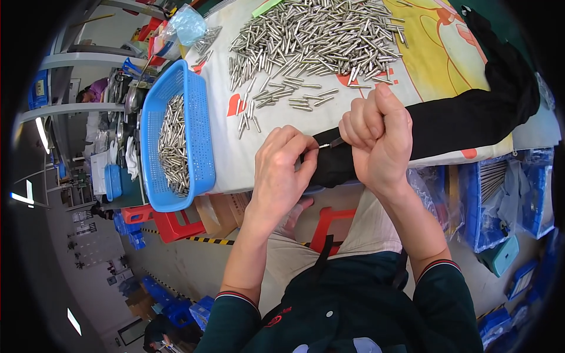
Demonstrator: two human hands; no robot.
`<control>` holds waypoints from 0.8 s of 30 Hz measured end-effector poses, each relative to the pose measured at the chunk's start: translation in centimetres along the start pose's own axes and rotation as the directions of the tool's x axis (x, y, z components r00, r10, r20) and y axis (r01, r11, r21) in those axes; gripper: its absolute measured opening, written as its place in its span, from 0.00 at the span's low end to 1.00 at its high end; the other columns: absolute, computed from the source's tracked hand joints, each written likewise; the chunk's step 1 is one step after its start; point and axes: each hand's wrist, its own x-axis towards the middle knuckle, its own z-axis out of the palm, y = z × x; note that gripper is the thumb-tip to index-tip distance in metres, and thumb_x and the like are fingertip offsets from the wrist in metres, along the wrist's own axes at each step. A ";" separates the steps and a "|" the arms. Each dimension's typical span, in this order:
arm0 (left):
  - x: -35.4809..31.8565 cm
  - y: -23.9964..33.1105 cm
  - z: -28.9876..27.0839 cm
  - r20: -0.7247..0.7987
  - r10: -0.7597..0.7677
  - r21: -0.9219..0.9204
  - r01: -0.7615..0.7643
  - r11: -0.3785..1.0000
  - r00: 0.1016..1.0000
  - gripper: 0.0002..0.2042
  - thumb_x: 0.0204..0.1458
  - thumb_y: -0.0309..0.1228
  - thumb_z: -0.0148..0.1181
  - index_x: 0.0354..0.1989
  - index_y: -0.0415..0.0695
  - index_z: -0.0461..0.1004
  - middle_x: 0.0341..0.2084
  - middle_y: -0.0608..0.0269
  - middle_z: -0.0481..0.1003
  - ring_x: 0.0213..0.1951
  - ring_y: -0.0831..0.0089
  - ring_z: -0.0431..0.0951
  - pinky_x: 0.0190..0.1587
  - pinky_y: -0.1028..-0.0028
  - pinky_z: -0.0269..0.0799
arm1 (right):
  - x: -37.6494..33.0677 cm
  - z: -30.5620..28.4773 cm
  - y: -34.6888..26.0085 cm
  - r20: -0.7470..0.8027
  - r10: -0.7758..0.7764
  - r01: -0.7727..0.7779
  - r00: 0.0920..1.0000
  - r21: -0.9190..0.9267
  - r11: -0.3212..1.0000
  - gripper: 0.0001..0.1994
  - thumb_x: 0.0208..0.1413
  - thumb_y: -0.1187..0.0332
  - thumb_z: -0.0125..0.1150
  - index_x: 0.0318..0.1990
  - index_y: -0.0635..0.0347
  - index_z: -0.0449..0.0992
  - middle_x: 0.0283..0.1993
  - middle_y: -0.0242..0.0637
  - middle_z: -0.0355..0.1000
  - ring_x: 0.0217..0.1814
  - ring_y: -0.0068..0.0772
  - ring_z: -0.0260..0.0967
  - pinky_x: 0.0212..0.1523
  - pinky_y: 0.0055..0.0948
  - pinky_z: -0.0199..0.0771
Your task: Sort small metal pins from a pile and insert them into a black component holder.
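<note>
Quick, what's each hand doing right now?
Left hand: closed, pinching one end of a small metal pin.
Right hand: closed in a fist, gripping its other end.

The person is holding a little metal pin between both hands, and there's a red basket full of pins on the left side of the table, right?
Not quite: the basket is blue, not red. The head view shows it at the table's left edge, holding metal pins. The rest is right: the left hand and right hand hold a small metal pin between them.

Both hands (335, 156) fisted, apparently pinching, nearly touching.
</note>
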 end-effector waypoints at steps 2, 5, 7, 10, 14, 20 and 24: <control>0.0 0.0 0.0 0.003 -0.006 -0.013 0.006 1.000 1.000 0.04 0.37 0.17 0.59 0.24 0.37 0.73 0.20 0.60 0.69 0.24 0.68 0.69 0.27 0.72 0.65 | 0.0 0.2 0.0 0.000 -0.005 0.005 1.000 0.029 1.000 0.23 0.61 0.61 0.40 0.13 0.55 0.52 0.10 0.25 0.46 0.12 0.16 0.37 0.15 0.22 0.39; 0.0 0.0 -0.1 0.015 -0.016 -0.034 0.016 0.999 1.000 0.04 0.38 0.17 0.59 0.25 0.36 0.73 0.20 0.59 0.69 0.24 0.67 0.70 0.27 0.71 0.66 | -0.1 0.4 0.0 0.005 -0.015 0.015 1.000 0.010 1.000 0.23 0.61 0.62 0.40 0.13 0.55 0.52 0.10 0.25 0.46 0.12 0.16 0.36 0.15 0.22 0.39; 0.1 0.0 -0.2 0.023 -0.022 -0.042 0.023 0.999 0.999 0.04 0.38 0.17 0.59 0.25 0.36 0.73 0.20 0.59 0.69 0.24 0.66 0.70 0.27 0.71 0.66 | -0.2 0.6 0.0 0.010 -0.016 0.017 1.000 -0.038 0.999 0.22 0.62 0.61 0.38 0.13 0.54 0.51 0.10 0.25 0.45 0.11 0.17 0.34 0.15 0.22 0.39; 0.1 -0.1 -0.3 0.033 -0.011 -0.042 0.013 0.999 0.999 0.03 0.39 0.17 0.58 0.25 0.36 0.73 0.20 0.58 0.70 0.25 0.65 0.71 0.27 0.71 0.67 | -0.2 1.1 0.2 -0.005 -0.034 0.034 0.999 -0.085 0.996 0.22 0.62 0.61 0.38 0.13 0.54 0.51 0.10 0.26 0.45 0.12 0.16 0.35 0.15 0.22 0.39; 0.2 -0.5 -0.2 0.040 -0.016 -0.120 0.020 0.993 0.999 0.04 0.38 0.17 0.59 0.24 0.36 0.73 0.20 0.58 0.69 0.25 0.63 0.70 0.28 0.69 0.67 | -0.4 1.6 0.7 0.014 -0.066 0.068 0.998 -0.185 0.980 0.22 0.62 0.64 0.39 0.14 0.56 0.53 0.11 0.26 0.46 0.13 0.16 0.36 0.16 0.22 0.39; 0.3 -0.6 -0.3 0.035 -0.015 -0.174 0.021 0.985 0.999 0.05 0.36 0.17 0.59 0.24 0.36 0.72 0.20 0.58 0.69 0.26 0.61 0.70 0.29 0.67 0.66 | -0.8 2.6 1.0 0.124 -0.106 0.144 0.987 -0.350 0.926 0.20 0.61 0.68 0.40 0.15 0.59 0.52 0.14 0.24 0.47 0.16 0.15 0.38 0.17 0.22 0.40; 0.3 -0.3 -0.4 0.047 -0.018 -0.199 0.027 0.980 0.999 0.05 0.37 0.17 0.59 0.24 0.36 0.72 0.20 0.58 0.69 0.26 0.60 0.70 0.29 0.66 0.66 | -1.2 2.4 1.3 0.131 -0.132 0.172 0.983 -0.377 0.910 0.19 0.61 0.69 0.41 0.16 0.59 0.54 0.14 0.24 0.48 0.16 0.14 0.40 0.17 0.21 0.41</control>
